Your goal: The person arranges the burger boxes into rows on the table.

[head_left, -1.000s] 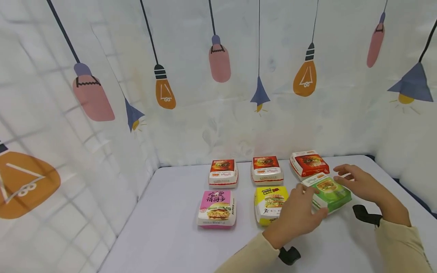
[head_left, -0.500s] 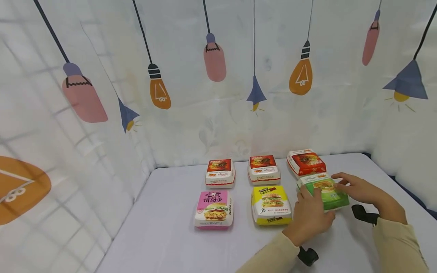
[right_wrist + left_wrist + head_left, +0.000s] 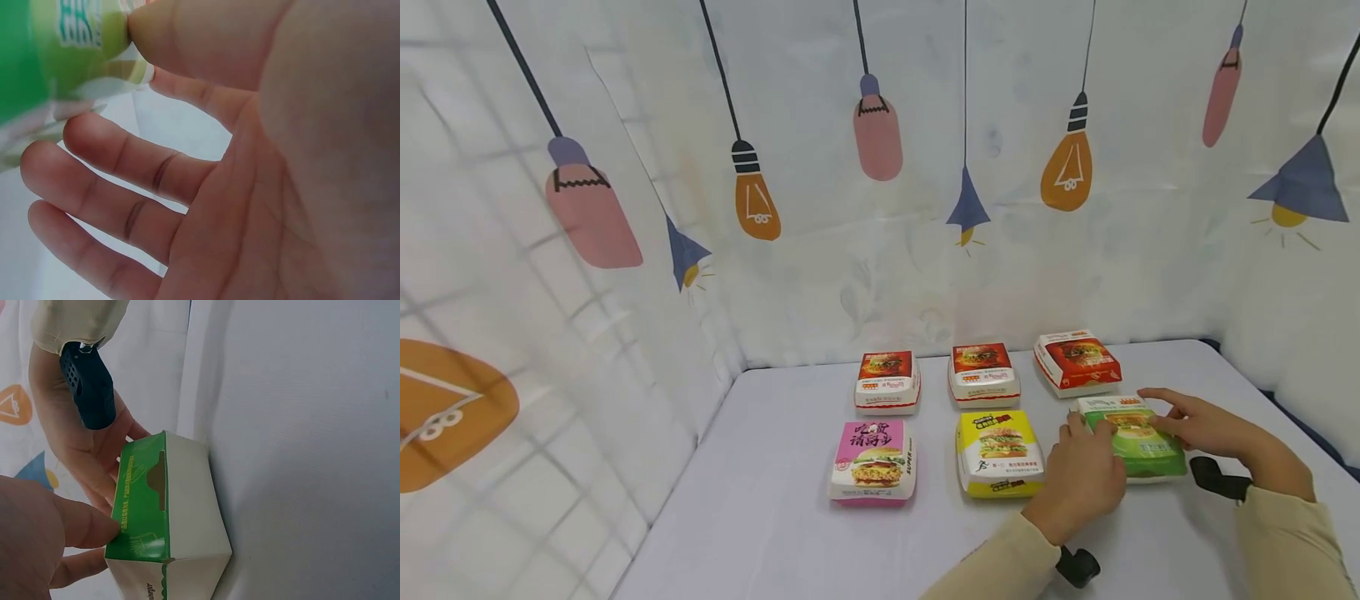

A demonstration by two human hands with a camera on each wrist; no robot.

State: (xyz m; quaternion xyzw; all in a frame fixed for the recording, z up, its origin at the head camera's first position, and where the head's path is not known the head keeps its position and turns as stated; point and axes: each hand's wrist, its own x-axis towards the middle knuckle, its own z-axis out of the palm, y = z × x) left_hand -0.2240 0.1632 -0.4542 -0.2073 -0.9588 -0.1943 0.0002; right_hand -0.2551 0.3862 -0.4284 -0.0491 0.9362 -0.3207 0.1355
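Note:
A green burger box (image 3: 1138,442) sits on the white table at the right, between both hands. My left hand (image 3: 1084,471) holds its left side; in the left wrist view the thumb (image 3: 87,526) touches the edge of the green lid and a finger goes behind the box. My right hand (image 3: 1228,429) grips the right side. Seen from the right wrist, the right thumb (image 3: 187,37) lies on the printed lid, the index finger reaches behind the box, and the other fingers extend below it.
Left of the green box lie a yellow burger box (image 3: 1000,454) and a pink burger box (image 3: 874,465). Behind them stand red-and-white boxes (image 3: 887,383), (image 3: 985,375) and an angled red box (image 3: 1078,362). A lamp-patterned cloth (image 3: 910,250) hangs behind the table.
The green box has turned straighter and come nearer, away from the angled red box. My left hand has moved right from beside the yellow box onto the green box; the right hand has followed the box.

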